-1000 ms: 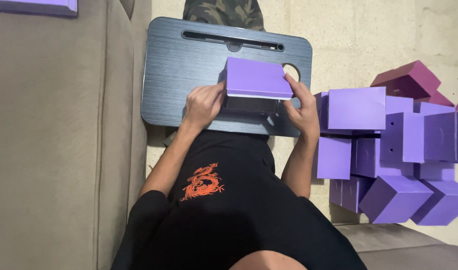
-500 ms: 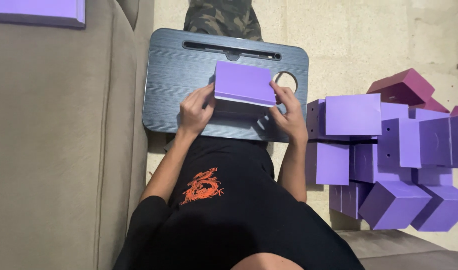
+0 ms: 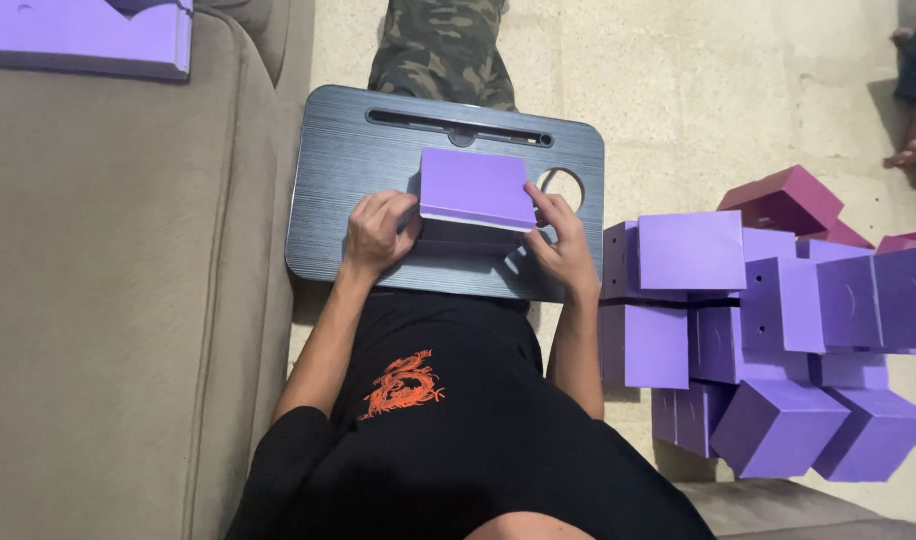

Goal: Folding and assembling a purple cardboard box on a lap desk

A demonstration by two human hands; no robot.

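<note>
Purple box (image 3: 476,187): rectangular, plain lid face up, standing near the middle of the lap desk (image 3: 348,170), just short of its far slot. You hold it from both sides.

Your left hand (image 3: 378,232): fingers curled, clasped against the box's left side, knuckles up, resting on the desk surface.

Your right hand (image 3: 561,248): grasping the box's right side, fingers spread along its near right corner, thumb side toward the lid edge.

Lap desk: dark grey, brushed finish, rounded corners, a long narrow slot along the far edge, a round hole (image 3: 562,187) at the right, just beside your right hand. It lies across your lap, over the black shirt with an orange dragon print (image 3: 403,383).

Stack of purple boxes (image 3: 768,330): on the floor to your right, touching one another, some upright, some tilted; the nearest ones sit just beside your right forearm.

Dark magenta boxes (image 3: 783,200): at the far side of that stack, tilted.

Flat purple piece (image 3: 88,38): on the grey sofa (image 3: 108,300) to your left, well apart from the desk.

Camouflage trouser leg (image 3: 443,45): beyond the desk's far edge.

Another person's foot (image 3: 913,150): at the right edge, on the floor.
</note>
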